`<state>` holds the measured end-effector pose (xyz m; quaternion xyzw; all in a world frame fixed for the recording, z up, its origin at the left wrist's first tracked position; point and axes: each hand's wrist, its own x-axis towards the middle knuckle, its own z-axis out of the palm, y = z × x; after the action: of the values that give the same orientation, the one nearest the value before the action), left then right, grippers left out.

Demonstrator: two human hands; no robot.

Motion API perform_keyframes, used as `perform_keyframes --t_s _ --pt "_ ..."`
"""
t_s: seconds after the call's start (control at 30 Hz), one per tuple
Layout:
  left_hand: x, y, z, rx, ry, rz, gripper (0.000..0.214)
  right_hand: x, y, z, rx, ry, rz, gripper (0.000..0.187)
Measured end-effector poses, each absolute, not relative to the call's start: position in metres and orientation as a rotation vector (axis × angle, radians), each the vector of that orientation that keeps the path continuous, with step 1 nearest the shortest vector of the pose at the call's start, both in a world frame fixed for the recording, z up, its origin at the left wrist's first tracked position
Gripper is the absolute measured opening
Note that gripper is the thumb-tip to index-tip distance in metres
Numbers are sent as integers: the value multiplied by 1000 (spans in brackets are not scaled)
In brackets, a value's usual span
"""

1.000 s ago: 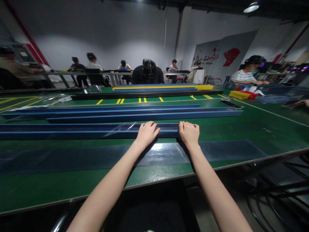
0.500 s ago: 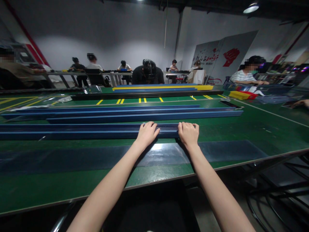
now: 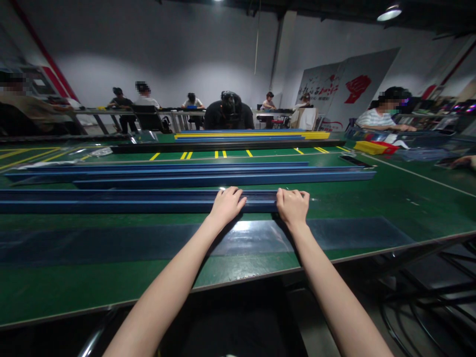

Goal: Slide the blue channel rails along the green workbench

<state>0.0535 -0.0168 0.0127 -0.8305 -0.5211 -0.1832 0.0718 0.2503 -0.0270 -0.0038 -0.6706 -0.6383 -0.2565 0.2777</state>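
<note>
A long blue plastic channel [image 3: 111,204] lies across the green table in front of me and runs out of view at the left. My left hand [image 3: 227,204] is wrapped over it, thumb on the near wall and fingers reaching across to the far wall. At the channel's right end, my right hand [image 3: 293,206] grips with curled fingers, hiding that end. Faint clear material, perhaps film, shows just beyond the right knuckles. Nearer to me, under my forearms, a flat clear plastic strip [image 3: 349,234] lies on the table.
More blue channels [image 3: 230,178] lie parallel behind. Farther back are a black rail [image 3: 223,146] and yellow and blue strips [image 3: 316,135]. A phone-like dark object [image 3: 353,161] and a yellow tray [image 3: 369,147] lie right. The table's near edge [image 3: 256,280] crosses below my arms. Several people sit around.
My right hand has shifted very slightly to the right along the channel's end. The left hand keeps its place, and the channel looks unmoved.
</note>
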Motion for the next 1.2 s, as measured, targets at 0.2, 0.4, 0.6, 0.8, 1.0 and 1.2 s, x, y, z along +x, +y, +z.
perform_keyframes --t_s 0.2,0.4,0.6,0.8,1.0,1.2 --pt "52 -16 12 -2447 -1607 -553 30 248 -29 -4 -1707 -1755 -635 45" --pt "53 -18 13 -2415 -1628 -547 31 245 -31 -2 -1626 -1831 -627 46" --pt "57 -21 13 -2494 -1512 -586 34 244 -32 0 -1615 -1860 -630 46" --pt "59 -22 13 -2534 -1481 -548 35 246 -29 -3 -1629 -1809 -614 41" --pt "57 -22 16 -2533 -1485 -565 35 248 -25 -6 -1698 -1723 -606 38" --pt "55 -21 19 -2510 -1539 -549 34 249 -25 -5 -1786 -1698 -571 41"
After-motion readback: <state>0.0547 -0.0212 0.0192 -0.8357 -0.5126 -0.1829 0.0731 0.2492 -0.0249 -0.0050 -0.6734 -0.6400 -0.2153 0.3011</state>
